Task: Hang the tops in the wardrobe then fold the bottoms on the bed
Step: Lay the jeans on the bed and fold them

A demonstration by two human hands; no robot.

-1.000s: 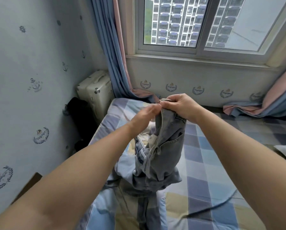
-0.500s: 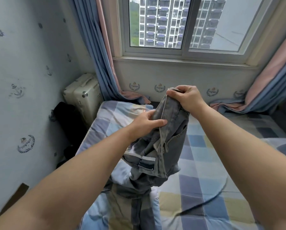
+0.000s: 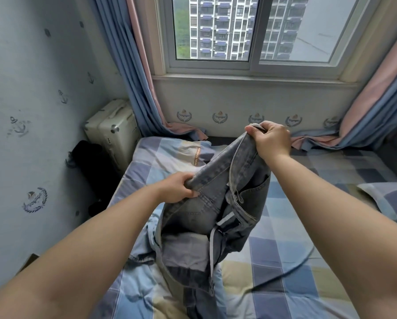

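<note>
The faded grey denim jeans (image 3: 218, 203) at the centre of the frame carry paler, almost sandy wear along the seams and waistband, with a light grey inner band showing lower down. Beneath them, the checked bed cover (image 3: 285, 254) runs in squares of pale blue, navy, slate, cream and soft yellow (the small label strip near its upper edge is orange). The wallpaper (image 3: 31, 111) on the left is pale blue-grey, printed with dark blue anchors and wreath emblems. A cream hard-shell suitcase (image 3: 112, 132) stands at middle left. The curtains (image 3: 133, 72) flanking the window are blue with pink.
</note>
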